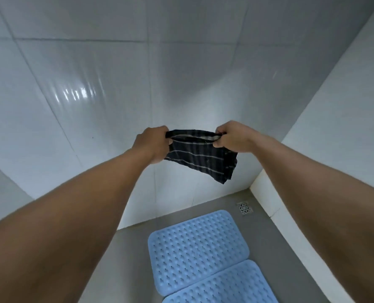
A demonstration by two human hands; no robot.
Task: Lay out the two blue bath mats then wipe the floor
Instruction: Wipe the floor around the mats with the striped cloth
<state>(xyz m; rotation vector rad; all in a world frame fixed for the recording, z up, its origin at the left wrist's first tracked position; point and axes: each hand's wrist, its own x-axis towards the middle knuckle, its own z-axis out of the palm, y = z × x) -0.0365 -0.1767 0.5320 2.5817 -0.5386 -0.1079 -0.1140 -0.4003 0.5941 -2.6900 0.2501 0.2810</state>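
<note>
Two light blue perforated bath mats lie flat on the grey floor [267, 243], end to end: the far mat [198, 251] and the near mat [223, 285], which is cut by the bottom edge. High above them I hold a dark cloth with thin pale stripes [201, 158] stretched between both hands in front of the wall. My left hand [154, 143] grips its left top corner and my right hand [229, 136] grips its right top corner. The cloth hangs down and to the right.
White glossy wall tiles [94, 95] fill the view ahead. A low white ledge or wall [269, 197] runs along the right. A square floor drain [245, 208] sits in the far right corner of the floor beside the far mat.
</note>
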